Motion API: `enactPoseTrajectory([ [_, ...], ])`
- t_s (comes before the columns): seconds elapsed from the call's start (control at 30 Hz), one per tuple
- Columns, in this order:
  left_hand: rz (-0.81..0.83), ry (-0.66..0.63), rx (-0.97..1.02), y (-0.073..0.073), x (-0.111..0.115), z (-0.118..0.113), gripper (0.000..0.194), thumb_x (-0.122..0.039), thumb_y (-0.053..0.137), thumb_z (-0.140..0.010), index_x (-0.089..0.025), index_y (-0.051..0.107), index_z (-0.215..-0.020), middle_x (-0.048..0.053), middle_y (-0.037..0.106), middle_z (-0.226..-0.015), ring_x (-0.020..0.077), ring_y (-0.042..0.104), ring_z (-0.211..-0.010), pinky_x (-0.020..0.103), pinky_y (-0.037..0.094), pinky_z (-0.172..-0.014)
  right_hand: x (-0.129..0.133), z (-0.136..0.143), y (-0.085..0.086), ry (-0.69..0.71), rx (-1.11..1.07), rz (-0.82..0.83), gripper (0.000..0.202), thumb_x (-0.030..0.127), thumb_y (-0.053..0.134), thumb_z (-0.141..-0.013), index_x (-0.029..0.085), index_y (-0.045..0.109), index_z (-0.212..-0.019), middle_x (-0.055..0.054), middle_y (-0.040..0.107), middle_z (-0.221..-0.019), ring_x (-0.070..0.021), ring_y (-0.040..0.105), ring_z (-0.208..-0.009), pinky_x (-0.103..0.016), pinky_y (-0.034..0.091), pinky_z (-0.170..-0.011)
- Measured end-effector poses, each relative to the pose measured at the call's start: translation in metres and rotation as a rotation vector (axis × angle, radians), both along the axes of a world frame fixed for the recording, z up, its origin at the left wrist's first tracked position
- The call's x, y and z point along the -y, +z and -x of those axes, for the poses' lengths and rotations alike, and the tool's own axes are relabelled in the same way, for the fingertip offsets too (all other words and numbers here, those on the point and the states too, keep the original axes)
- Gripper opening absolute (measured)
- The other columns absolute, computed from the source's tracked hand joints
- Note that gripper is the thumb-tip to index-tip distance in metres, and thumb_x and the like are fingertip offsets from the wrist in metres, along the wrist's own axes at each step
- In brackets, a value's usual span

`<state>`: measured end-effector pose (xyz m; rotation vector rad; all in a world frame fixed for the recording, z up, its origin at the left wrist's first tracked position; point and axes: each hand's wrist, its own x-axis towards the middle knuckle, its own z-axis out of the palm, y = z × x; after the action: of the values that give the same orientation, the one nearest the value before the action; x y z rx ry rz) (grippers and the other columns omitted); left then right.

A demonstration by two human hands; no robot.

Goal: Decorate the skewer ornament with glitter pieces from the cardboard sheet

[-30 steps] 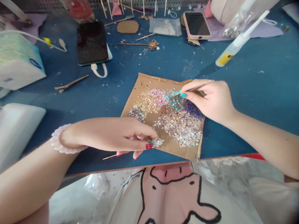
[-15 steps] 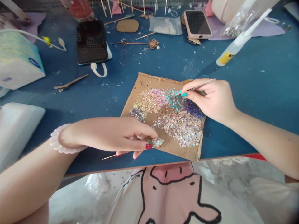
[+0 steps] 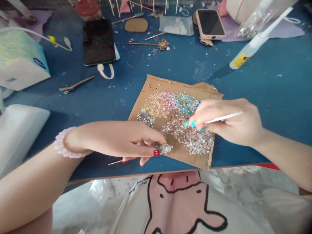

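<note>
My left hand (image 3: 122,139) is closed on a thin stick (image 3: 115,162) tipped with a rhinestone-covered ornament (image 3: 166,148). The ornament sticks out past my red thumbnail, above the near part of the cardboard sheet (image 3: 151,83). In my right hand (image 3: 231,120) is a thin, light-coloured tool (image 3: 224,117), pinched between the fingers; its tip is hidden behind them. This hand hovers over the right side of the cardboard, near the clear rhinestones (image 3: 195,141). Piles of turquoise rhinestones (image 3: 185,101), pink rhinestones (image 3: 168,100), yellow rhinestones (image 3: 152,109) and grey rhinestones (image 3: 145,118) lie behind.
A glue bottle (image 3: 251,48) stands at the back right, near a phone (image 3: 210,24) and a bag of white bits (image 3: 175,26). A black phone (image 3: 98,42), a hair clip (image 3: 76,84) and a tissue box (image 3: 24,58) are on the left. A gold stick (image 3: 141,44) lies behind the cardboard.
My right hand has moved from the turquoise pile toward me and right, over the clear rhinestones, with its tool. My left hand keeps its hold. The whole view has shifted slightly.
</note>
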<state>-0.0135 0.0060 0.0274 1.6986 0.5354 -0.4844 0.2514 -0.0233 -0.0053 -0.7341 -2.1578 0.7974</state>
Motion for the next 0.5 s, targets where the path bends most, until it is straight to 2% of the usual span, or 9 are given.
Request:
enactPoseTrajectory([
  [0.1,0.021,0.004,0.009,0.001,-0.001,0.001,0.018,-0.027,0.047,-0.094,-0.02,0.052,-0.078,-0.004,0.064,-0.072,0.0062,0.055,-0.047,0.015,0.04,-0.045,0.009,0.005,0.003,0.171,-0.029,-0.029,0.005,0.018,0.063,-0.09,0.021,0.067,-0.09,-0.002,0.073,-0.081,-0.0137,0.068,-0.077,-0.031,0.053,-0.073],
  [0.17,0.032,0.009,0.008,0.001,-0.001,0.001,0.018,-0.025,0.046,-0.094,-0.02,0.053,-0.078,-0.004,0.064,-0.072,0.0061,0.056,-0.047,0.015,0.04,-0.045,0.012,0.007,0.004,0.217,0.002,-0.055,0.007,0.018,0.059,-0.092,0.019,0.065,-0.09,-0.003,0.074,-0.082,-0.013,0.068,-0.079,-0.032,0.051,-0.077],
  [0.5,0.038,0.01,0.017,0.001,-0.001,-0.001,0.019,-0.024,0.046,-0.095,-0.02,0.053,-0.078,-0.004,0.062,-0.07,0.0057,0.056,-0.046,0.015,0.04,-0.044,0.013,0.008,0.001,0.228,0.118,-0.119,0.007,0.019,0.057,-0.093,0.019,0.064,-0.091,-0.003,0.074,-0.087,-0.012,0.067,-0.082,-0.032,0.048,-0.079],
])
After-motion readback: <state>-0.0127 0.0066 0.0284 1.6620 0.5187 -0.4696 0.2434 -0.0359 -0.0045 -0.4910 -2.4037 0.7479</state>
